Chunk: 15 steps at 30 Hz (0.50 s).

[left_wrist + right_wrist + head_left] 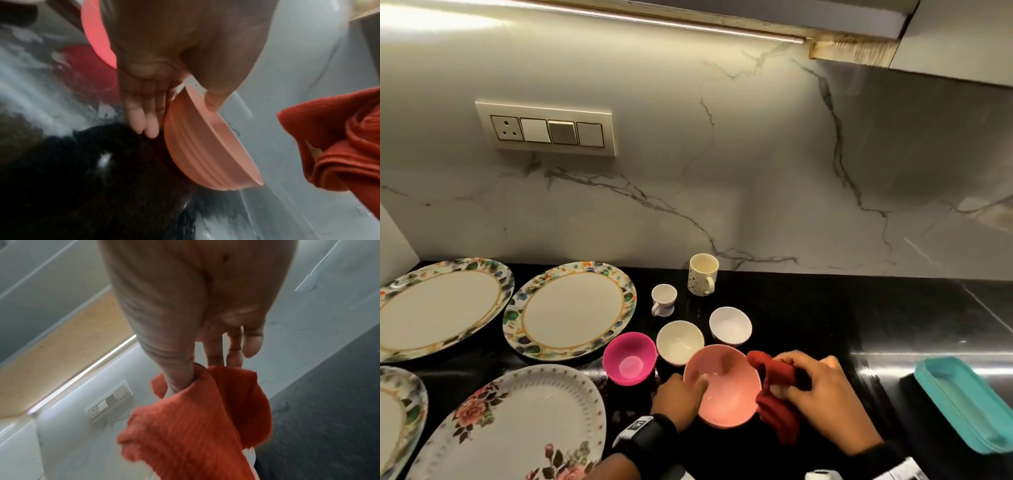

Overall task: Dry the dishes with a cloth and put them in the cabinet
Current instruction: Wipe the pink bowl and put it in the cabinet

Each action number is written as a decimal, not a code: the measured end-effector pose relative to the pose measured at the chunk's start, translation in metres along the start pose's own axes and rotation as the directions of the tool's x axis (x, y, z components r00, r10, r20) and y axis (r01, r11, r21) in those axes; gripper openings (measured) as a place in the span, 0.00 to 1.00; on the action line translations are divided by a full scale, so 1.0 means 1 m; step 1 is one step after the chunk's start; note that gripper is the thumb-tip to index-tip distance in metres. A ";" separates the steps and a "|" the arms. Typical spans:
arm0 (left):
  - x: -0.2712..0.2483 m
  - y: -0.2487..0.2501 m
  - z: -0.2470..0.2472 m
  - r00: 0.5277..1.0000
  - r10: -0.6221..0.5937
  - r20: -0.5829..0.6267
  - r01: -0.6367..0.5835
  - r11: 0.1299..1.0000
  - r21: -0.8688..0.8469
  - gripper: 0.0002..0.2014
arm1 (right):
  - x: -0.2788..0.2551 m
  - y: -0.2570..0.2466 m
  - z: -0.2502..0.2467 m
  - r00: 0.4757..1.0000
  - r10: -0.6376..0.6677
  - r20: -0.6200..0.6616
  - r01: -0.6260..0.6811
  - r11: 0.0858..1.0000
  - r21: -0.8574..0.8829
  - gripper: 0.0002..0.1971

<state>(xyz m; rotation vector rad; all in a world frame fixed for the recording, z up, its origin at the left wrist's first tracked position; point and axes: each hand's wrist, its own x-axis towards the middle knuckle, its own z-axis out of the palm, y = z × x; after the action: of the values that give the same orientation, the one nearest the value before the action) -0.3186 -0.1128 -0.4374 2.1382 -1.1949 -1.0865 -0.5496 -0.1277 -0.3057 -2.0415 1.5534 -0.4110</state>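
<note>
A light pink bowl is held tilted just above the black counter. My left hand grips its left rim, thumb inside the rim and fingers under the outside wall. My right hand pinches a red cloth at the bowl's right edge; the cloth hangs in folds beside the bowl. Whether the cloth touches the bowl's wall I cannot tell.
On the counter stand a magenta bowl, a cream bowl, a white bowl, a small cup and a mug. Several floral plates lie left. A teal tray sits right. An upper cabinet hangs overhead.
</note>
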 end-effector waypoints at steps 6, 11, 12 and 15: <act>-0.002 0.007 0.012 0.992 -0.122 0.006 0.120 0.964 -0.238 0.16 | 0.011 0.005 0.025 0.998 0.019 -0.068 -0.014 0.997 0.074 0.18; -0.020 0.034 0.000 0.999 -0.038 -0.038 0.014 0.871 -0.492 0.14 | 0.032 -0.014 0.055 0.996 0.001 -0.086 -0.007 0.998 -0.068 0.24; -0.024 0.039 -0.003 0.998 0.012 -0.058 -0.041 0.841 -0.539 0.14 | 0.037 -0.019 0.061 0.997 -0.006 -0.071 -0.002 0.992 -0.125 0.26; -0.039 0.051 -0.012 0.976 0.195 -0.091 -0.212 0.796 -0.567 0.16 | 0.046 -0.035 0.076 0.998 -0.010 -0.066 -0.006 0.973 -0.229 0.27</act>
<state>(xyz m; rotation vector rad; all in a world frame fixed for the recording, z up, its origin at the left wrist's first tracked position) -0.3457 -0.1054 -0.3786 1.5144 -0.9020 -1.1349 -0.4678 -0.1476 -0.3508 -2.2225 1.7073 -0.3152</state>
